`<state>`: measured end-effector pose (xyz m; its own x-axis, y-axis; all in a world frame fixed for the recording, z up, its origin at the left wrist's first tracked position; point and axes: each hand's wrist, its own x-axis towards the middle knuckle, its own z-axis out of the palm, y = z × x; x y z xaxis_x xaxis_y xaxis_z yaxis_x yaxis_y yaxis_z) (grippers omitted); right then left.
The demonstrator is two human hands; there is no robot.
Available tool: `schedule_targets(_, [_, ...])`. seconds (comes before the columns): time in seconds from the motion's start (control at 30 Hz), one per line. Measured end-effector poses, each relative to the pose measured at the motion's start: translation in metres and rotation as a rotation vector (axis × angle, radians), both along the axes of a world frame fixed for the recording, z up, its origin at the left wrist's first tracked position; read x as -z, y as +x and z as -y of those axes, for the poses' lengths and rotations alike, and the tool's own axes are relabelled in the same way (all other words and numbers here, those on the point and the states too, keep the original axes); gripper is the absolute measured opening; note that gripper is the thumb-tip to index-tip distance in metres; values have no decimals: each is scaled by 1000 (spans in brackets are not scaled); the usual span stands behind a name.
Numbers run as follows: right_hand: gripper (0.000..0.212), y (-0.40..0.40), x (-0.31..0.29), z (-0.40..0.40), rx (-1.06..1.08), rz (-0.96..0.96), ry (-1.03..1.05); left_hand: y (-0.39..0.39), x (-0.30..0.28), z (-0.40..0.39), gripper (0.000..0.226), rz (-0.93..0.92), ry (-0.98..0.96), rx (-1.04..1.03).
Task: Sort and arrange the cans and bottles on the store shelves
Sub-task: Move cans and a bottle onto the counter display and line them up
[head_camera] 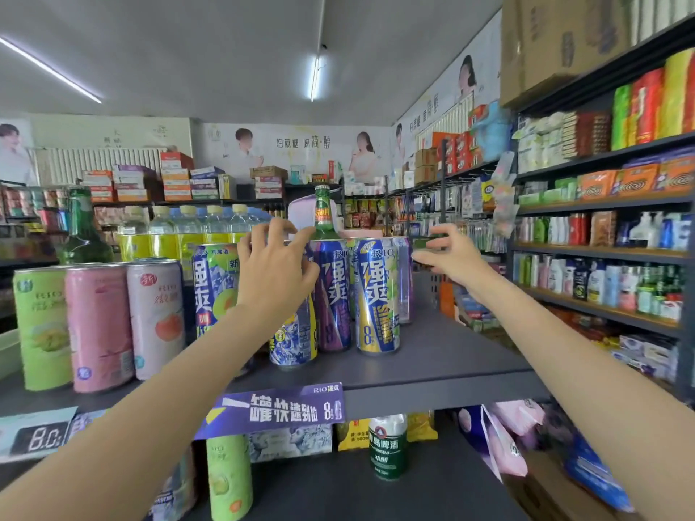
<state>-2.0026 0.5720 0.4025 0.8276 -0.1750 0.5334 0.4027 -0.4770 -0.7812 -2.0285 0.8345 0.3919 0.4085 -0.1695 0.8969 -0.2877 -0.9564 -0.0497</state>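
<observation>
Cans (377, 298) upright, long axes vertical

A person's left hand (276, 268) reaches over tall cans (378, 298) on a grey shelf (432, 355); fingers spread. The right hand (449, 257) grips a small green object (427, 242), blurred, beside them.

"RIO" on blue can (377, 300); shelf tag (276, 409).
</observation>
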Motion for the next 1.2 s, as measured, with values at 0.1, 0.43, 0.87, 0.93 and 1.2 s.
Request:
schedule_targets(0.1, [60, -13, -34, -19, -43, 90, -51, 2, -27, -3, 46, -23, -74, 72])
schedule_targets(0.43, [83, 63, -109, -86, -227, 168, -475, 54, -105, -11, 73, -433, 23, 212])
schedule_targets(0.87, [99, 165, -89, -108, -330, 80, -494, 87, -97, -35, 78, -848, 26, 73])
schedule_targets(0.93, [91, 163, -91, -108, -340, 92, -470, 88, -94, -33, 77, -858, 5, 75])
schedule_targets(1.2, [83, 115, -148, -106, -410, 255, -313, 89, -93, -35, 77, -746, -53, 125])
